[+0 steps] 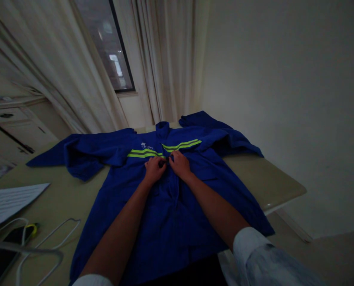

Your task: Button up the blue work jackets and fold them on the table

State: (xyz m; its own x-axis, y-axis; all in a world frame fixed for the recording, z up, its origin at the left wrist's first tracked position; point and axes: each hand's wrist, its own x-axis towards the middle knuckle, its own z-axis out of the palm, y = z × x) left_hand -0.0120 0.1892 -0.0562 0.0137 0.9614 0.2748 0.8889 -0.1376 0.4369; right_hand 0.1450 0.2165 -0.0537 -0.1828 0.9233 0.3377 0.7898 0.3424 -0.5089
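Observation:
A blue work jacket (pixel 126 186) with yellow-green stripes across the chest lies spread on the table, its collar at the far side and its sleeves out to both sides. At the front opening, just below the stripes, my left hand (pixel 155 169) pinches the jacket's edge with curled fingers. Close beside it, my right hand (pixel 179 163) grips the other side of the opening. My fingertips almost meet there, and whatever small fastening lies between them is too dark to make out. Below my hands the front runs down toward me in loose folds.
The pale table (pixel 254 178) has a rounded corner at the right. On the left lie a printed sheet (pixel 12 200), a dark phone (pixel 4 254) and a white cable (pixel 66 236). Beyond are curtains (pixel 171 59), a window (pixel 111 47), a cabinet (pixel 22 127) and a bare wall (pixel 278 87).

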